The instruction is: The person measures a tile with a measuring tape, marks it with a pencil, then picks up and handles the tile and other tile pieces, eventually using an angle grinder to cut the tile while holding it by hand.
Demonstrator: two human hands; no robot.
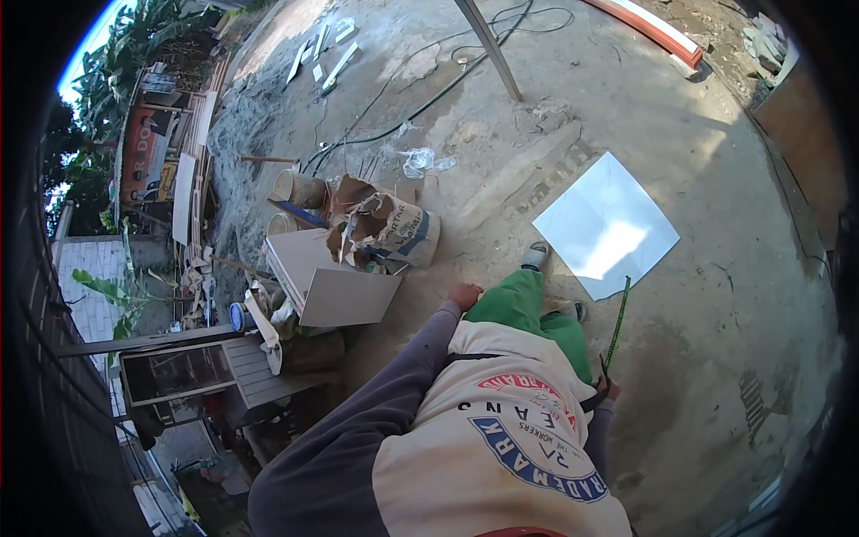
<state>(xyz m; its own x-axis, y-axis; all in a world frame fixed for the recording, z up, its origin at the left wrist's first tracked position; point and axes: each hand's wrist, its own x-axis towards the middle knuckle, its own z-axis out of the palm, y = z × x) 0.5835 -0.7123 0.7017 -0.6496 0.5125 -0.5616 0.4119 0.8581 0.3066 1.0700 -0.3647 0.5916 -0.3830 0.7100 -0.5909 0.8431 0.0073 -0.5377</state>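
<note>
My right hand [613, 390] is low beside my right hip, closed on a tape measure whose case is mostly hidden. Its green blade [617, 327] runs out forward, with the tip at the near corner of a glossy white square panel [586, 219]. That panel lies flat on the ground ahead of my feet. Beside my left thigh hangs my left hand [465, 296], touching or close to the green trousers [506, 302]. Its fingers are too hidden to tell whether they are curled round anything.
To my left stand a torn sack [407, 231], buckets [300, 191] and leaning grey boards [349, 297]. A green hose [394, 134] winds across the concrete ahead, near a metal post [490, 49]. White offcuts [340, 67] lie far left, and a reddish beam [649, 31] far right.
</note>
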